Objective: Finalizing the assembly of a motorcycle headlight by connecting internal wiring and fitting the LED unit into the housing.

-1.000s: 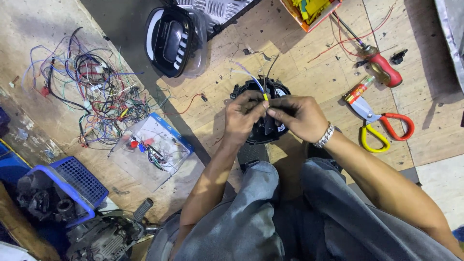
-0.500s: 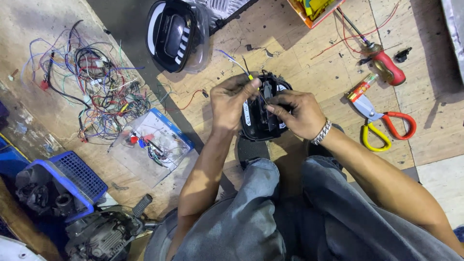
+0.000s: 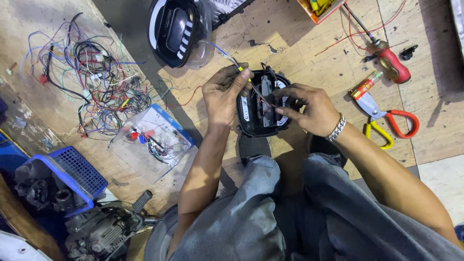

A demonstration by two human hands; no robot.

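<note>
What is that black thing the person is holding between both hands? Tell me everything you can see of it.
The black housing is a rounded shell that looks like plastic, held open side up over the wooden floor, just above the person's knees. Inside are white curved parts and a grey upright piece in the middle. Thin wires, one with a yellow tip, rise from its upper left edge. The left hand pinches those wires at the rim; the right hand grips the right side, fingers reaching inside.

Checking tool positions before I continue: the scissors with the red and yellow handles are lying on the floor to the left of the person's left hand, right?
Not quite. In the head view the scissors with red and yellow handles lie on the floor beyond the right hand, not left of the left hand.
</note>
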